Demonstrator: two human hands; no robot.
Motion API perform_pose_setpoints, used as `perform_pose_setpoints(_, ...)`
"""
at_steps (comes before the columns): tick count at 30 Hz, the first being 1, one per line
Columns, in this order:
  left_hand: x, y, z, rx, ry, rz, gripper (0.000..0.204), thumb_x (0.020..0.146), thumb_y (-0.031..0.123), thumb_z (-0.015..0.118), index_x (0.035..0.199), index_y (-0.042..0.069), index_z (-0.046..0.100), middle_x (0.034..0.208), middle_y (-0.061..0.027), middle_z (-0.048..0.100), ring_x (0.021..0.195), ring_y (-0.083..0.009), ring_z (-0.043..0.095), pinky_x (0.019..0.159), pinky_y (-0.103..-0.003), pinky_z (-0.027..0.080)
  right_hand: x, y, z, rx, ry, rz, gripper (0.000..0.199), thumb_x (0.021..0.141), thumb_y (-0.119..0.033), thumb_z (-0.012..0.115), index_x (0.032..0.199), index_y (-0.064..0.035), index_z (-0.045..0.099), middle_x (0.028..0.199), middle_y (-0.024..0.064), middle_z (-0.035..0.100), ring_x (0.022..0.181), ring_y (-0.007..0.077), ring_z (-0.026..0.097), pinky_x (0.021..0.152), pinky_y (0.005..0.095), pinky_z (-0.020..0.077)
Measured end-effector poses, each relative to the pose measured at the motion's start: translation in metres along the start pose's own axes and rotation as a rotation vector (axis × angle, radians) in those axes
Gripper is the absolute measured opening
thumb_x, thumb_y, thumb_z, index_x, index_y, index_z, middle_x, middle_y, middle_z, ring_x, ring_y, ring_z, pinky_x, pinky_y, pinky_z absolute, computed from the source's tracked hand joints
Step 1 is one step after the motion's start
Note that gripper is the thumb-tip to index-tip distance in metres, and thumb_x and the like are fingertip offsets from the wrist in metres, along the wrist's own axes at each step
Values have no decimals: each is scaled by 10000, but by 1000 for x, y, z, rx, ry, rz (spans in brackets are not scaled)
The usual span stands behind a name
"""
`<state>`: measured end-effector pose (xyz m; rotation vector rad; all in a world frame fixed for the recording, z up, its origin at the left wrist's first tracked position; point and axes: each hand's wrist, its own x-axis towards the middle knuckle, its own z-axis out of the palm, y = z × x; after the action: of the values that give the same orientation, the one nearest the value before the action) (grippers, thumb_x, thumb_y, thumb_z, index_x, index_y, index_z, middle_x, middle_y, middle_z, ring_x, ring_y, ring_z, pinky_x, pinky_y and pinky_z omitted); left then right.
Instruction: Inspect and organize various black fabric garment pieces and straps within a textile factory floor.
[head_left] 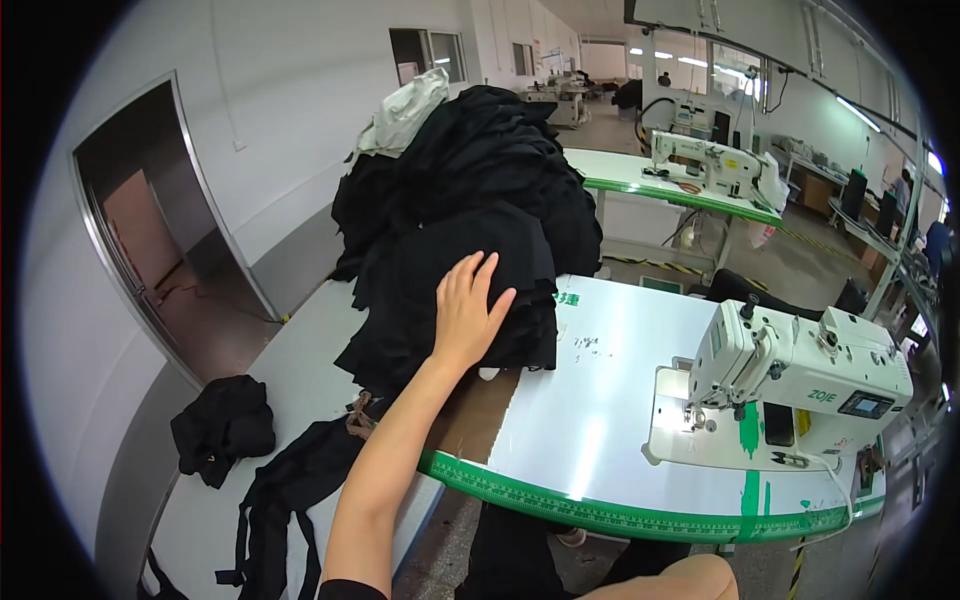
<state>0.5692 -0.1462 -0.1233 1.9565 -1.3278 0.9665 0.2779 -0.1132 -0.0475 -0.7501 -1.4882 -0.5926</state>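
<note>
My left hand (468, 308) lies palm down on the front of a big heap of black fabric pieces (480, 160). Its fingers are stretched out and the thumb is spread to the right; nothing is gripped. The pieces under it are stacked in uneven layers, with their lower edges hanging toward me. Only part of my right arm (665, 582) shows at the lower edge, and the hand itself is outside the picture. To the right of the heap stands a white sewing machine (800, 365) on a white table (590, 420).
Green measuring tape (560, 505) runs along the table's front edge. On the left side surface lie a black fabric bundle (225, 428) and long black strips (290, 485). Whitish cloth (405, 112) tops the heap. Another sewing machine (710, 165) stands behind; a doorway (165, 230) opens left.
</note>
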Motion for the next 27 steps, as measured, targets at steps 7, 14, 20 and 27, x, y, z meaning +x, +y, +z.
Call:
perform_pose_setpoints(7,12,-111,13,204,172,-565,432,934,361,493,1274,94,512,1275,-152,511,1222,-331,437,1003,-462,349,-3,-52,-44,-606,422,1035,305,946,-213,505,1188,-38,569,1243,106,526,1148,211,497,951,338,402)
perform_pose_setpoints(14,-60,-203,24,-472,-248,-1021,912,839,704,415,1423,9,325,1438,-222,368,1354,-357,318,1107,-381,252,-131,-14,-240,-1249,836,1220,718,892,-510,542,1435,-84,345,1446,220,309,1370,314,266,1108,391,227)
perform_pose_setpoints(20,-60,-181,7,-468,-454,-975,792,918,623,326,1391,-10,374,1424,-215,393,1329,-328,369,1091,-368,276,-163,25,-287,-849,1011,1229,709,934,-506,436,1490,-145,186,1496,73,293,1354,227,290,1089,347,243)
perform_pose_setpoints(27,-65,-167,-25,-655,-610,-989,740,937,533,398,1377,-60,351,1423,-198,387,1299,-278,394,1090,-338,279,-160,22,-256,-832,1088,1254,636,938,-382,446,1456,-61,265,1452,115,358,1325,230,344,1074,312,275)
